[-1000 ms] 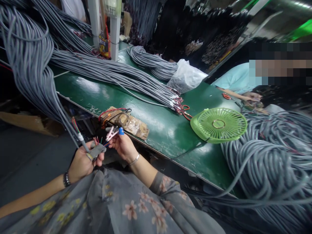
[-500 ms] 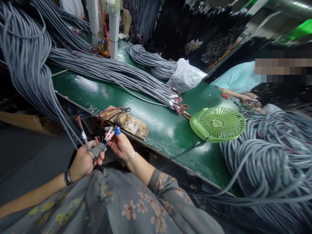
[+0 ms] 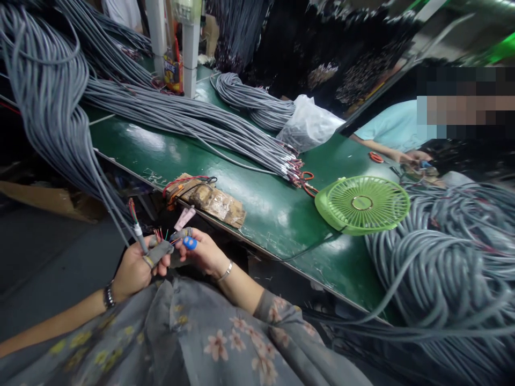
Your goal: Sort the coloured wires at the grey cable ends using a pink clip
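My left hand (image 3: 139, 268), its fingers partly covered in grey, is closed around a grey cable (image 3: 139, 236). A white band circles the cable near its end, and coloured wires fan out there. More thin wires (image 3: 160, 234) rise between the left fingertips. My right hand (image 3: 207, 256), with a blue cover on the thumb, pinches thin wires (image 3: 174, 239) close to the left fingers. Just beyond the right fingertips, by the table edge, is a pink clip-like tool (image 3: 185, 217); whether a finger touches it I cannot tell.
On the green table (image 3: 257, 209) lie a taped wooden block (image 3: 219, 203), a long bundle of grey cables (image 3: 193, 118) and a plastic bag (image 3: 308, 126). A green fan (image 3: 362, 203) stands right of them, beside coiled cable (image 3: 434, 262). A co-worker's hands (image 3: 418, 161) work at the far right.
My right hand has come away from the pink tool, its blue-covered thumb moving down onto the thin wires. The left hand keeps its hold on the cable.
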{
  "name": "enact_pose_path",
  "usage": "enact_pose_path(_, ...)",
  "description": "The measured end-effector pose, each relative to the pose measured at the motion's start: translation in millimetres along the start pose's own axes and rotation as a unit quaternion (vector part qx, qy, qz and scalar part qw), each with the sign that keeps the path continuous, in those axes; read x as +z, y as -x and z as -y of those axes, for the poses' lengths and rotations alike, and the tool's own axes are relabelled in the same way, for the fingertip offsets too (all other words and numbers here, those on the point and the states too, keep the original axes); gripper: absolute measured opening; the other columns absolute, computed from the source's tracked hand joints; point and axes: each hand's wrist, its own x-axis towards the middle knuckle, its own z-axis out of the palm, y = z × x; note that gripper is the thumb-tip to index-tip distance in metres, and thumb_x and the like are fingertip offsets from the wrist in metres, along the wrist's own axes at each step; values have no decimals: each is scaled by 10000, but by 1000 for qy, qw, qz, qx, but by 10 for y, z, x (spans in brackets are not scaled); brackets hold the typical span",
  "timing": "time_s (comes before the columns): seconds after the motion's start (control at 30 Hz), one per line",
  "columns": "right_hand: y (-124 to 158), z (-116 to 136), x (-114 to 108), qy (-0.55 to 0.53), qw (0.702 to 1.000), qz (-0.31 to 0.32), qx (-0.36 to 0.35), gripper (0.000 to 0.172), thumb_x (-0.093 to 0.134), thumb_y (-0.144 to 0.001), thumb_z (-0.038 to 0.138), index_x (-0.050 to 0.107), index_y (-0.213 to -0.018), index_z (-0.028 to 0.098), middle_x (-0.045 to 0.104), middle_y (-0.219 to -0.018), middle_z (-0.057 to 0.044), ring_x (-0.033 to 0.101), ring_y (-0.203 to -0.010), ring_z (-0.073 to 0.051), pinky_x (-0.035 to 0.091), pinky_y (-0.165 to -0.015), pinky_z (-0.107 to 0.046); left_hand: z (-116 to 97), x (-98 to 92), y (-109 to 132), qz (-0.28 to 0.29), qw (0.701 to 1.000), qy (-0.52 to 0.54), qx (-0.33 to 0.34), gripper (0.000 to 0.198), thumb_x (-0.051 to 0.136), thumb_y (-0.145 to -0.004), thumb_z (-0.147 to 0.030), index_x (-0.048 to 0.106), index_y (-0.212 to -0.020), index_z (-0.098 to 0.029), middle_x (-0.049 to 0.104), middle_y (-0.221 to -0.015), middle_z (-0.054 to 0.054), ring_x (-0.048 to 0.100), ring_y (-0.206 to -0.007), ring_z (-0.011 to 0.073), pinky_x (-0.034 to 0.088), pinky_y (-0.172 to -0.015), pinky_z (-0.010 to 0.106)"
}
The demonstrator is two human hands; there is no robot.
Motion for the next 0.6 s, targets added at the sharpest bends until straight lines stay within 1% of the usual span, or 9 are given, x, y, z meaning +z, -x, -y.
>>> enact_pose_path(0.13, 3, 13, 124, 38, 999, -16, -16, 623, 964, -545, 653, 662, -830, 188, 600, -640, 58, 488, -535, -82, 449, -556, -249, 99, -79, -22, 29, 998, -42, 27, 377, 866, -608, -491, 653, -561, -183, 656, -483, 30, 556, -394, 123, 401, -405, 210)
enact_pose_path(0.23, -15, 18, 158, 50, 998, -34, -15, 593, 960, -562, 628, 629, -783, 189, 571, -619, 63, 456, -508, -75, 423, -534, -250, 132, -108, -38, 45, 996, -61, 43, 388, 859, -632, -513, 657, -563, -189, 663, -496, 32, 563, -406, 128, 417, -414, 219)
enact_pose_path(0.4, -20, 38, 149, 62, 997, -48, -3, 550, 985, -544, 545, 622, -750, 186, 579, -617, 56, 452, -506, -75, 389, -514, -234, 102, -102, -36, 55, 994, -81, 43, 386, 852, -632, -527, 663, -576, -195, 673, -504, 26, 565, -399, 126, 404, -406, 213)
enact_pose_path(0.6, -11, 79, 177, 61, 996, -62, 7, 560, 967, -540, 589, 602, -697, 194, 551, -566, 73, 422, -475, -63, 376, -483, -219, 44, -77, -20, 49, 994, -87, 50, 397, 858, -627, -536, 665, -549, -199, 660, -488, 24, 555, -390, 118, 406, -410, 207)
